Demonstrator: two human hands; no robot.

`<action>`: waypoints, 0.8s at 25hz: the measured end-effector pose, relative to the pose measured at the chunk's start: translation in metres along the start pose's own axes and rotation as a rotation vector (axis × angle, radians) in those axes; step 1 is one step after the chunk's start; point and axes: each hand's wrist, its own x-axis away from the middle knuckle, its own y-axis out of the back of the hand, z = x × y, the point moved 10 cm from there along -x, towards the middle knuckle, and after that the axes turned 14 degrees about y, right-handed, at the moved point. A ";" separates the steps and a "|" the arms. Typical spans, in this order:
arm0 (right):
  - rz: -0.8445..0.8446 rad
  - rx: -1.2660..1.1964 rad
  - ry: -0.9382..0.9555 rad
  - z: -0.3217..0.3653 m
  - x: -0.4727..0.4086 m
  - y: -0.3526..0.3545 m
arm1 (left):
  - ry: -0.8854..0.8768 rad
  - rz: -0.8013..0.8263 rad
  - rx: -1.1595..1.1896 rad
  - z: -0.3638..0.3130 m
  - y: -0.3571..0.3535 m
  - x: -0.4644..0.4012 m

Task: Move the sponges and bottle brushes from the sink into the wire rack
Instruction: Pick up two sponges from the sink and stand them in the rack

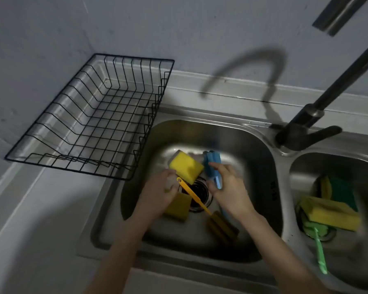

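The black wire rack (pixel 89 115) stands empty on the counter, left of the sink's left basin (pixel 253 149). In that basin a bright yellow sponge (pixel 186 166) lies tilted by the drain. A second, dimmer yellow sponge (pixel 177 206) lies below it. A yellow bottle brush (pixel 192 195) crosses the drain, its foam head toward me. My left hand (pixel 159 194) touches the bright sponge's left edge and the yellow handle's end; blur hides whether it grips either. My right hand (pixel 227 187) is closed around a blue bottle brush (pixel 211 164).
The right basin (pixel 306 166) holds yellow-and-green sponges (pixel 329 213) and a green bottle brush (pixel 320 253). A dark faucet (pixel 306 128) rises between the basins toward the upper right. White counter (pixel 40 230) runs along the left, and a wall stands behind.
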 end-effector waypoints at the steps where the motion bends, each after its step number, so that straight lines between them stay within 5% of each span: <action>1: 0.017 0.015 -0.009 -0.004 -0.007 -0.004 | -0.003 0.005 -0.049 0.003 -0.003 -0.005; 20: 0.242 0.125 -0.152 -0.083 -0.081 -0.116 | 0.101 0.381 -0.641 0.081 -0.096 -0.060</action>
